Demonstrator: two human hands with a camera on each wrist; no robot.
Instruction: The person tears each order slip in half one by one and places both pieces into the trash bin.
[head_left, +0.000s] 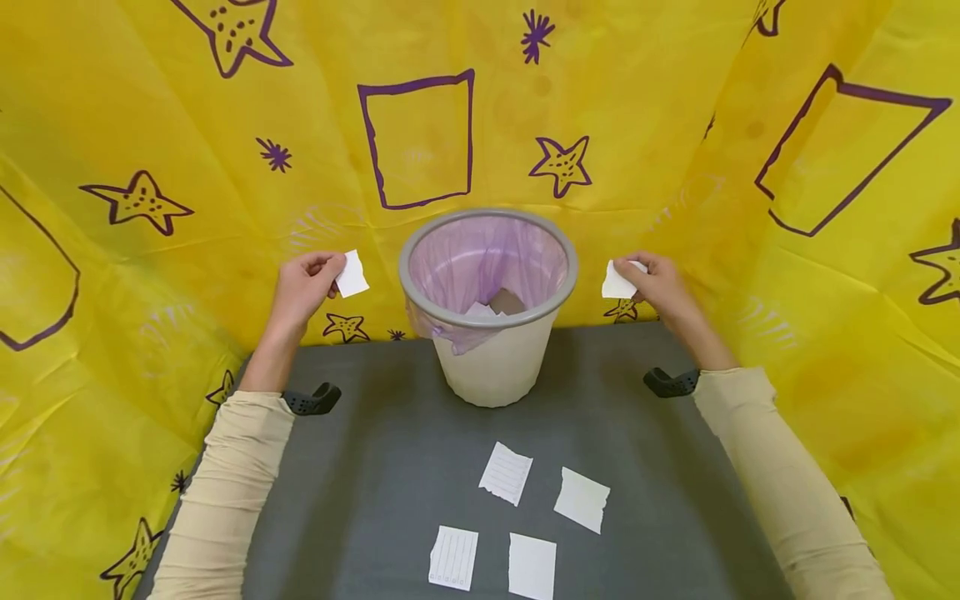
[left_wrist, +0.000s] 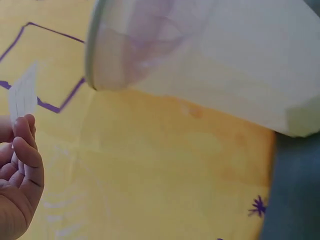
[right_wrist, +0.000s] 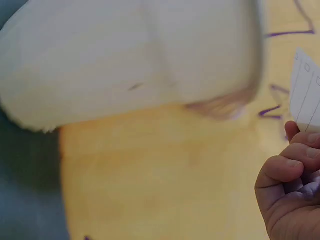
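Note:
My left hand [head_left: 303, 287] pinches a small torn piece of white paper [head_left: 352, 275] in the air, left of the waste bin. On the bin's other side, my right hand [head_left: 660, 287] pinches a second paper piece [head_left: 618, 280] at about the same height. The wrist views show lines printed on the left piece [left_wrist: 24, 94] and lines with small squares on the right one [right_wrist: 306, 92]. Between the hands stands the cream waste bin [head_left: 495, 367] with a grey rim, lined with a purple bag [head_left: 517, 250]. Inside lie some paper scraps [head_left: 483, 310].
Several torn paper pieces lie on the grey table in front of the bin, among them a lined one [head_left: 506, 473] and a plain one [head_left: 532, 567]. Yellow cloth [head_left: 420, 142] with purple drawings hangs behind and at both sides. Each wrist wears a black band [head_left: 313, 400].

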